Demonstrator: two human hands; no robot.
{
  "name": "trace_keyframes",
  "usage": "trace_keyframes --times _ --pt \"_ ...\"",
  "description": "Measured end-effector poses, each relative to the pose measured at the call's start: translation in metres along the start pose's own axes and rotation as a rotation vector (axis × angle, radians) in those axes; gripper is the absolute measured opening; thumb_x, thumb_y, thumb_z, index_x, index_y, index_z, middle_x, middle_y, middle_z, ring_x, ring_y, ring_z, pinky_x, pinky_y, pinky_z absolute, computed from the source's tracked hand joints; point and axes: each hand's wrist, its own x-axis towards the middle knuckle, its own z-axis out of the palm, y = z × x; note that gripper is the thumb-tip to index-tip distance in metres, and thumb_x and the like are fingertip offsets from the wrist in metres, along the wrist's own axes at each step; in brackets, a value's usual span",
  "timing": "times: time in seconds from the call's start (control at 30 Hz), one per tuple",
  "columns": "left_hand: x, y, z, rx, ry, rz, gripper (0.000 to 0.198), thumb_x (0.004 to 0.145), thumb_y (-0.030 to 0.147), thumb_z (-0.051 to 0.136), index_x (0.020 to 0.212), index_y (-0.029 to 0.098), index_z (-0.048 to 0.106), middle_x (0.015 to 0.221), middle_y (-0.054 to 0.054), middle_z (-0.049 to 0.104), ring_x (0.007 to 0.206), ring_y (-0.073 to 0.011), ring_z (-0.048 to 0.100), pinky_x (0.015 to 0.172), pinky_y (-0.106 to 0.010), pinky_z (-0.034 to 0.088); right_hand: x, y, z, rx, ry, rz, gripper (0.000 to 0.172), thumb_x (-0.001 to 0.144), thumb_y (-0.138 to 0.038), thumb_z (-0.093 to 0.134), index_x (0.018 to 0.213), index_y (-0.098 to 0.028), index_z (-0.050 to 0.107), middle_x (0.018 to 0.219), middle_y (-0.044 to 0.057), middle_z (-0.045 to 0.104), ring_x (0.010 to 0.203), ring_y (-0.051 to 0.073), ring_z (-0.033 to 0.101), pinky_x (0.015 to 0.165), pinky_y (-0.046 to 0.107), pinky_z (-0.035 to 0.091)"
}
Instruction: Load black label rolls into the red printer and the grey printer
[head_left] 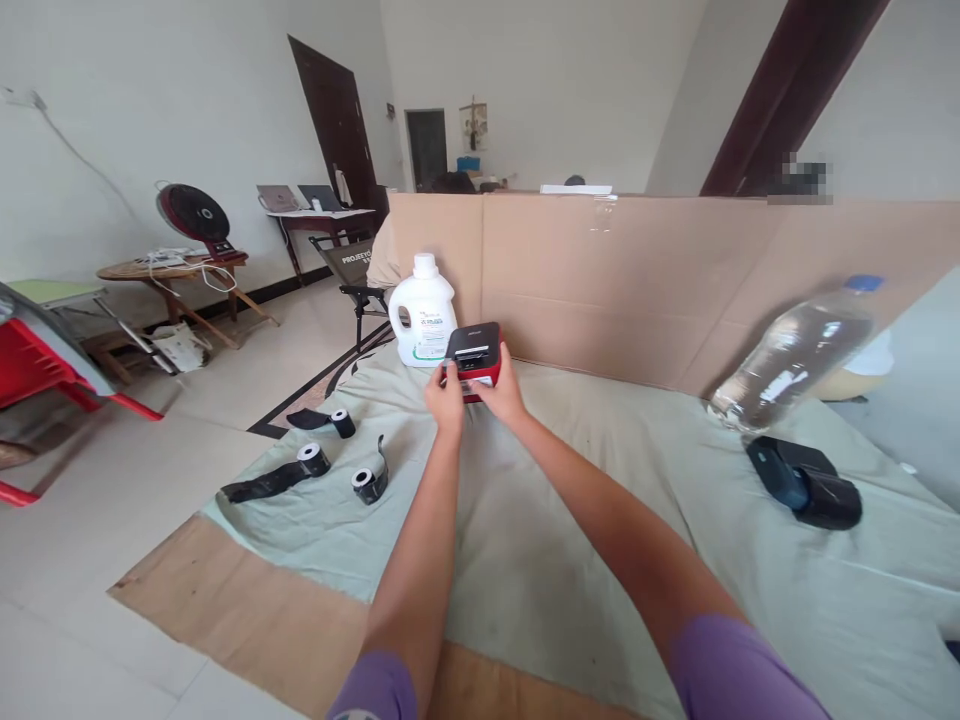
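Observation:
Out in front of me, close to the cardboard, my left hand and my right hand hold a small red and black box with a slot in its top, which looks like a portable thermal printer. Fingers of both hands are wrapped round its near corners, left and right. A white label shows on its front. Just behind it to the left stands a white detergent jug. Three rolls with black outsides and white ends lie on the cloth to the left: a far roll, a middle roll and a near roll.
A pale green cloth covers the wooden board. A cardboard sheet stands along the back. At right are a tilted large plastic bottle and a black and dark-blue device. A fan sits on a stool at far left.

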Motion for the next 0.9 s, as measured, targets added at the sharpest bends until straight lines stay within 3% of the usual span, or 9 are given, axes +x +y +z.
trace_keyframes --times 0.1,0.17,0.23,0.33,0.43,0.53,0.7,0.9 --pt "-0.045 0.036 0.016 -0.148 -0.133 0.149 0.041 0.095 0.048 0.053 0.104 0.015 0.075 0.099 -0.007 0.073 0.092 -0.0199 0.067 0.086 -0.028 0.051 -0.023 -0.006 -0.061 -0.005 0.204 -0.131 0.112 0.068 -0.042 0.083 0.158 -0.017 0.021 0.157 0.014 0.039 0.141 0.029 0.041 0.118 0.04 0.033" --pt "-0.077 0.056 0.021 -0.207 -0.205 0.244 0.038 0.093 0.047 0.058 0.101 0.015 0.076 0.1 -0.008 0.072 0.094 -0.0197 0.066 0.089 -0.029 0.051 -0.054 -0.009 -0.095 -0.012 0.262 -0.117 0.109 0.068 -0.043 0.084 0.156 -0.019 0.026 0.15 0.013 0.049 0.133 0.029 0.051 0.112 0.042 0.04" --pt "-0.11 0.069 0.02 -0.257 -0.293 0.321 0.035 0.092 0.045 0.062 0.103 0.016 0.076 0.104 -0.008 0.071 0.098 -0.02 0.066 0.092 -0.03 0.05 -0.092 -0.01 -0.12 -0.027 0.347 -0.081 0.105 0.069 -0.043 0.083 0.156 -0.021 0.029 0.148 0.013 0.051 0.129 0.03 0.055 0.109 0.044 0.043" --pt "-0.156 0.073 0.014 -0.309 -0.415 0.355 0.031 0.092 0.042 0.063 0.107 0.017 0.075 0.107 -0.009 0.069 0.103 -0.02 0.065 0.093 -0.029 0.05 -0.147 -0.004 -0.14 -0.058 0.451 -0.062 0.101 0.071 -0.043 0.081 0.155 -0.022 0.03 0.15 0.014 0.049 0.129 0.029 0.055 0.109 0.044 0.044" --pt "-0.189 0.062 0.008 -0.305 -0.476 0.316 0.03 0.094 0.04 0.062 0.108 0.017 0.075 0.106 -0.009 0.067 0.102 -0.0195 0.064 0.09 -0.028 0.051 -0.185 0.008 -0.147 -0.091 0.465 -0.033 0.098 0.072 -0.043 0.081 0.154 -0.021 0.032 0.148 0.014 0.051 0.129 0.03 0.055 0.109 0.046 0.044" --pt "-0.206 0.045 0.004 -0.277 -0.512 0.279 0.029 0.094 0.04 0.061 0.105 0.017 0.075 0.102 -0.008 0.065 0.098 -0.0189 0.064 0.089 -0.028 0.05 -0.207 0.02 -0.147 -0.119 0.445 0.02 0.097 0.073 -0.044 0.08 0.153 -0.018 0.033 0.146 0.016 0.053 0.129 0.031 0.055 0.109 0.048 0.044" --pt "-0.211 0.028 0.002 -0.25 -0.557 0.248 0.031 0.094 0.04 0.062 0.111 0.018 0.074 0.103 -0.008 0.064 0.098 -0.0188 0.064 0.089 -0.028 0.051 -0.219 0.033 -0.138 -0.092 0.452 0.094 0.097 0.074 -0.042 0.078 0.155 -0.017 0.03 0.149 0.016 0.05 0.13 0.03 0.054 0.109 0.047 0.045" --pt "-0.212 0.025 0.0 -0.255 -0.561 0.215 0.032 0.094 0.039 0.061 0.114 0.018 0.073 0.105 -0.008 0.063 0.101 -0.0188 0.063 0.088 -0.027 0.052 -0.222 0.038 -0.132 -0.097 0.458 0.138 0.102 0.074 -0.044 0.079 0.157 -0.018 0.025 0.153 0.015 0.045 0.135 0.03 0.05 0.112 0.049 0.042"
